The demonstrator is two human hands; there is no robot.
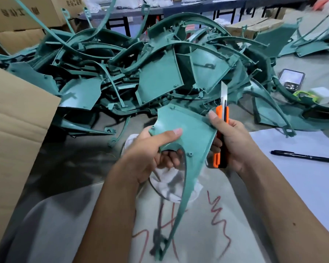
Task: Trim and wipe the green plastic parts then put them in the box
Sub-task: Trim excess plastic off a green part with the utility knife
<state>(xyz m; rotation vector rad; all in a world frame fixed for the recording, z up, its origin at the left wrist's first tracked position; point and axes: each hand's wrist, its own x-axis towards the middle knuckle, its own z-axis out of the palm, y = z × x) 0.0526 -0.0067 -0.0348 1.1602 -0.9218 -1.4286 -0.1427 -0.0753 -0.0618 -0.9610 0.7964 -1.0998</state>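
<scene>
Head view: left hand [150, 149] grips green plastic part [180, 130] at its broad panel, thumb on top, held above the table's near edge over a white cloth [171, 185]. Right hand [234, 141] clasps an orange utility knife [221, 128], blade out, beside the part's right edge. Part looks light, thin, springy along its long tail; best held at the panel. Cardboard box [17, 130] sits at the left edge.

A black pen [304, 156] is seen lying on a white sheet [300, 179] at the near right. Further right, a phone [292, 79] is placed flat on the table [311, 67]. Red scribbles [219, 215] are drawn on the near surface. Printed cartons [23, 14] are stacked far left.
</scene>
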